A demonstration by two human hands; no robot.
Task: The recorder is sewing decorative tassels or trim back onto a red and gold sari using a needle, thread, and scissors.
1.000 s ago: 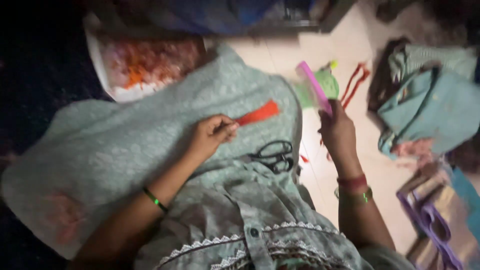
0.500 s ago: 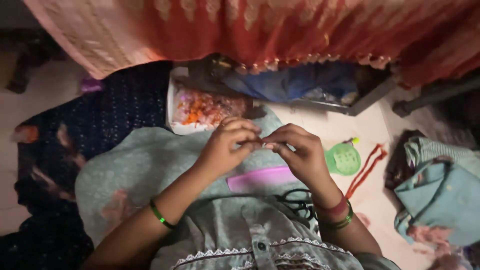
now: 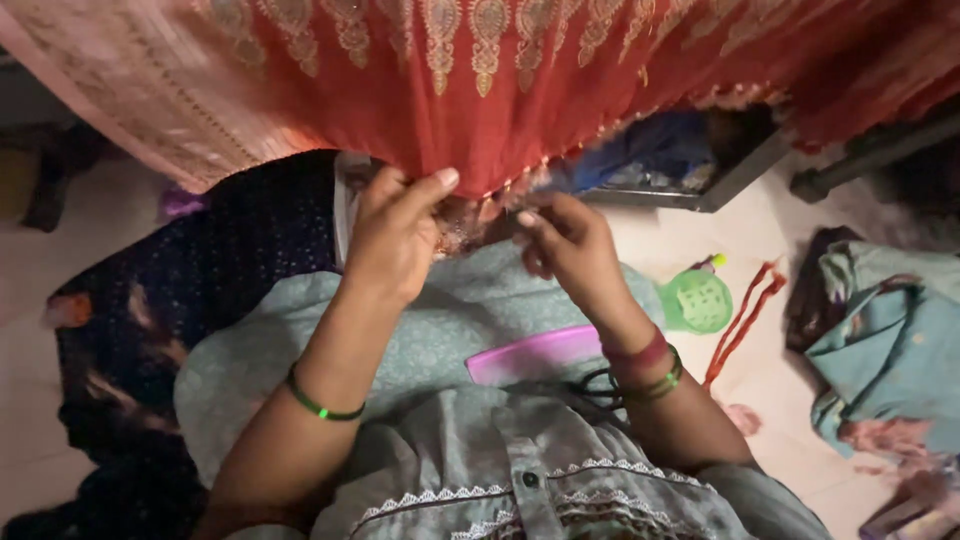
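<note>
The red cloth point(image 3: 480, 90) is hanging across the top — its lower edge is being pinched by the left hand point(image 3: 395, 240) and right hand point(image 3: 565, 245), above a grey-green cloth point(image 3: 440, 330) carrying a pink ruler point(image 3: 535, 353) and scissors point(image 3: 600, 385).

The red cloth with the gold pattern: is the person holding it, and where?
Yes. Both the left hand and the right hand pinch the red cloth at its lower hem.
</note>
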